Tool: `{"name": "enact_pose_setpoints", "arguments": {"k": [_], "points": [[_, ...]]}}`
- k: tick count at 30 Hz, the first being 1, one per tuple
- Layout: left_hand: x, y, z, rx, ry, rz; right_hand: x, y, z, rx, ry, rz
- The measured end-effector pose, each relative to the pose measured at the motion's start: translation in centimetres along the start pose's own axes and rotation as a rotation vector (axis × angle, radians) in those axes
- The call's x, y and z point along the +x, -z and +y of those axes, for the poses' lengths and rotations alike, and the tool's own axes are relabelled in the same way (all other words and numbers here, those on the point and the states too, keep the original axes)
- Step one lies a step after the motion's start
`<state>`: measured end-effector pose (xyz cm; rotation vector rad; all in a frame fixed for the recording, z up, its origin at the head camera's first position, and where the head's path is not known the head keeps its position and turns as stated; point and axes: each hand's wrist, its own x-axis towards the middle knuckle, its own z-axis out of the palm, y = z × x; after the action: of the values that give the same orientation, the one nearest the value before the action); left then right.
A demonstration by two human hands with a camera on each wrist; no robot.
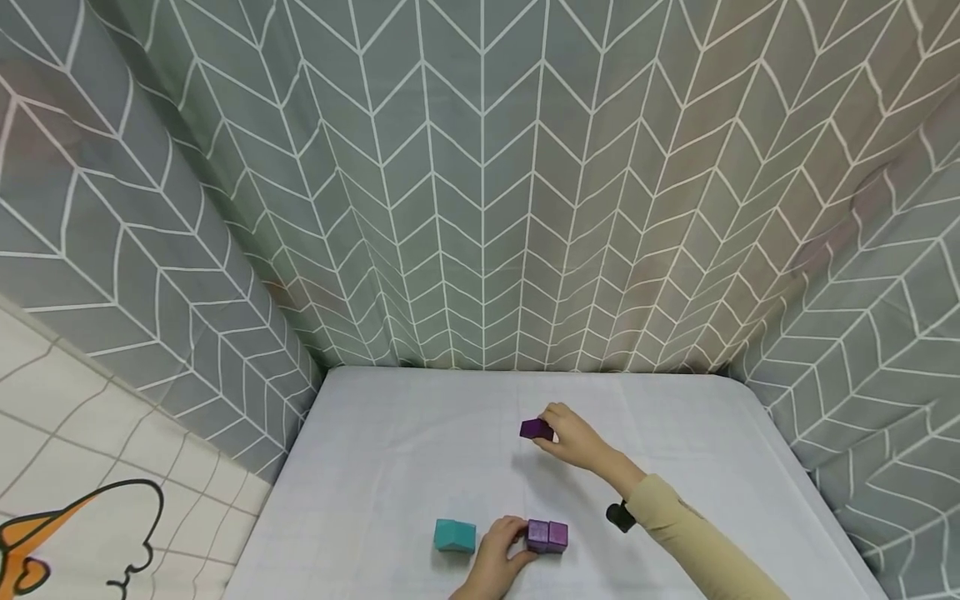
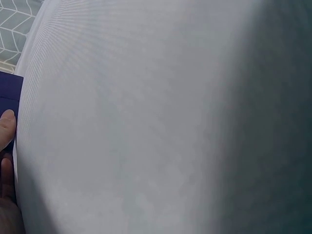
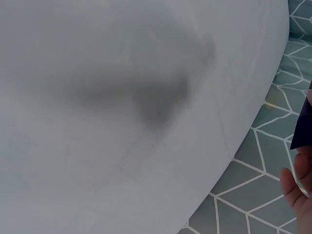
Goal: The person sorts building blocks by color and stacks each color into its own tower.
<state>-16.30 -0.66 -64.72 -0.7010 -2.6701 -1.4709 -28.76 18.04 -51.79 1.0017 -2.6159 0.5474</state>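
Observation:
In the head view my right hand (image 1: 573, 437) pinches a dark purple block (image 1: 534, 429) above the far middle of the white table, and a shadow falls below it. A corner of that dark block (image 3: 303, 124) shows at the right edge of the right wrist view, with fingertips (image 3: 291, 187) beside it. Near the front, my left hand (image 1: 495, 554) grips a pair of purple blocks (image 1: 547, 536) by their left end, thumb on the near side. The left wrist view catches only part of the purple piece (image 2: 9, 92) and some fingers (image 2: 7, 127). Left of this hand lies a teal block (image 1: 454, 535) with a peaked top edge.
A white cloth covers the table (image 1: 420, 433). Grey curtains (image 1: 480, 208) with white zigzag lines stand behind it and on both sides. A white grid-patterned cloth (image 1: 90, 450) with a cartoon drawing is at the left. A small black device (image 1: 621, 517) sits at the right wrist.

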Motion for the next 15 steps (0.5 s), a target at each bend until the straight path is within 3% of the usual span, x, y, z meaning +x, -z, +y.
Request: {"name": "enact_pose_setpoints", "arguments": {"k": [4, 15], "points": [[0.0, 0.0, 0.2, -0.017, 0.032, -0.026, -1.9, 0.5, -1.1, 0.004, -0.006, 0.007], [-0.1, 0.1, 0.1, -0.004, -0.014, 0.009, -5.9, 1.4, -2.9, 0.033, -0.021, 0.049]]}}
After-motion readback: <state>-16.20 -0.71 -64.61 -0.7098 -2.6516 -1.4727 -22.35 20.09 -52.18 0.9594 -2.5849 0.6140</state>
